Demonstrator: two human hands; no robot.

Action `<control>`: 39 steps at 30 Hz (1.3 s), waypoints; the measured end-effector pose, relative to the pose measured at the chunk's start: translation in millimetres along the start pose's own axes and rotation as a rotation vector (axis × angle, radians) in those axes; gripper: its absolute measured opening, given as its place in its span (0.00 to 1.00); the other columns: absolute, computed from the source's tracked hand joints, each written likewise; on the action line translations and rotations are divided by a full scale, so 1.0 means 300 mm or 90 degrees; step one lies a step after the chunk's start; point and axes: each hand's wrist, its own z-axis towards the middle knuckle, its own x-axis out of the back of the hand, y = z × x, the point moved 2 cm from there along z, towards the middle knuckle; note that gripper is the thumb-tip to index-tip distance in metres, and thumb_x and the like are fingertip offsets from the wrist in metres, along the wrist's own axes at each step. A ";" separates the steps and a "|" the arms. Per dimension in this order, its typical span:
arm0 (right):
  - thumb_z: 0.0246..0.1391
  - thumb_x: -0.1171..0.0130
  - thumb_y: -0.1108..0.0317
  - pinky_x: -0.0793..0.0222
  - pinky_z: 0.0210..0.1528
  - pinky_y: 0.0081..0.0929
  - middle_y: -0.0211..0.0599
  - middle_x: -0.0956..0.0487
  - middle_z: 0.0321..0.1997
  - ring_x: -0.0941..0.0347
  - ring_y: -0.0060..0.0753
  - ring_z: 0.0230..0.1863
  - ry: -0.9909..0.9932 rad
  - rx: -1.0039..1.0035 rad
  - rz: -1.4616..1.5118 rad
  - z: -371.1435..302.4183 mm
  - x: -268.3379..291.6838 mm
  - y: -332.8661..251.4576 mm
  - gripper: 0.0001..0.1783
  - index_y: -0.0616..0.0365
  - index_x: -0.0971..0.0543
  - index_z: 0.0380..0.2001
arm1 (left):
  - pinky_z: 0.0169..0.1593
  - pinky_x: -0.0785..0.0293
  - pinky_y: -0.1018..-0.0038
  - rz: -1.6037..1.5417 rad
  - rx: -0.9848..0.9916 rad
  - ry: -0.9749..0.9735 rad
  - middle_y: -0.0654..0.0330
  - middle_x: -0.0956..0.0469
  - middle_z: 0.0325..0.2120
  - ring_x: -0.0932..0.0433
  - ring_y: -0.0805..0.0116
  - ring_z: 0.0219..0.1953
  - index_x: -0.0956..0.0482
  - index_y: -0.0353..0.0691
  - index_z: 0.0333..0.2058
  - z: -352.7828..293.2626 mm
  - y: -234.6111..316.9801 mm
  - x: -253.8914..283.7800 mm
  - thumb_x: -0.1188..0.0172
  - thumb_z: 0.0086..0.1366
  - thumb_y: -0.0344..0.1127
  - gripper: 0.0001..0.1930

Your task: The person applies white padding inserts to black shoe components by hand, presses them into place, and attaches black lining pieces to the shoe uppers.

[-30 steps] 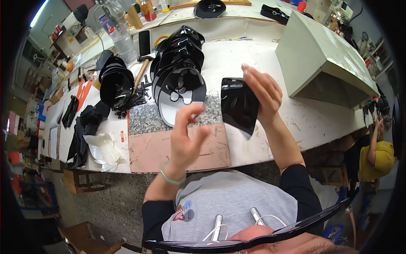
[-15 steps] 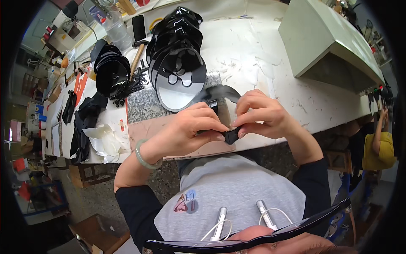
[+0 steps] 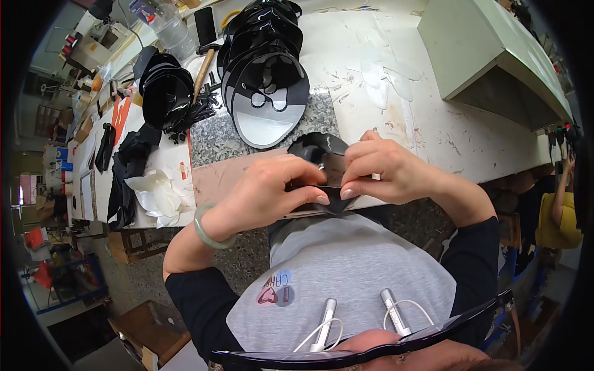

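Observation:
Close to the table's front edge, my left hand (image 3: 272, 185) and my right hand (image 3: 393, 172) pinch one glossy black curved piece (image 3: 318, 143) between thumbs and fingers. It looks like a shoe upper, though my fingers cover much of it. Its rounded part stands up beyond my hands, and a dark edge hangs below the thumbs. Just past it leans a stack of similar glossy black pieces (image 3: 267, 74) with pale linings. A second, smaller black stack (image 3: 167, 99) stands to the left.
A granite slab (image 3: 213, 141) and a pinkish board (image 3: 216, 180) lie under the work. Around the stacks are a hammer (image 3: 203, 77), short black strips (image 3: 201, 111), a phone (image 3: 205, 26) and white pieces (image 3: 154, 196). A pale box-like hood (image 3: 470, 49) stands right; a person in yellow (image 3: 557, 219) is beyond.
The black piece has turned and opened out, showing its rounded glossy face beyond my hands. My fingertips have shifted along its edge. The whole view has moved slightly.

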 end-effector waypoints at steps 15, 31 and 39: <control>0.63 0.63 0.41 0.36 0.57 0.29 0.40 0.29 0.55 0.32 0.31 0.56 0.215 -0.370 0.777 0.064 -0.158 0.356 0.38 0.64 0.39 0.61 | 0.39 0.27 0.80 -0.700 0.276 0.312 0.64 0.21 0.36 0.25 0.78 0.33 0.23 0.37 0.45 0.096 -0.452 -0.029 0.48 0.68 0.42 0.16; 0.52 0.44 0.79 0.29 0.43 0.17 0.34 0.21 0.41 0.25 0.19 0.38 0.317 -0.402 0.698 0.040 -0.242 0.379 0.17 0.64 0.24 0.47 | 0.56 0.29 0.61 -0.924 0.151 0.174 0.47 0.30 0.52 0.26 0.58 0.51 0.38 0.29 0.56 0.036 -0.496 -0.111 0.65 0.71 0.54 0.31; 0.55 0.44 0.73 0.31 0.48 0.21 0.37 0.21 0.45 0.26 0.25 0.45 0.433 -0.321 0.386 0.023 -0.289 0.402 0.20 0.64 0.27 0.52 | 0.60 0.38 0.74 -0.385 0.217 0.312 0.51 0.38 0.59 0.38 0.64 0.60 0.48 0.28 0.62 -0.069 -0.441 -0.185 0.44 0.63 0.27 0.32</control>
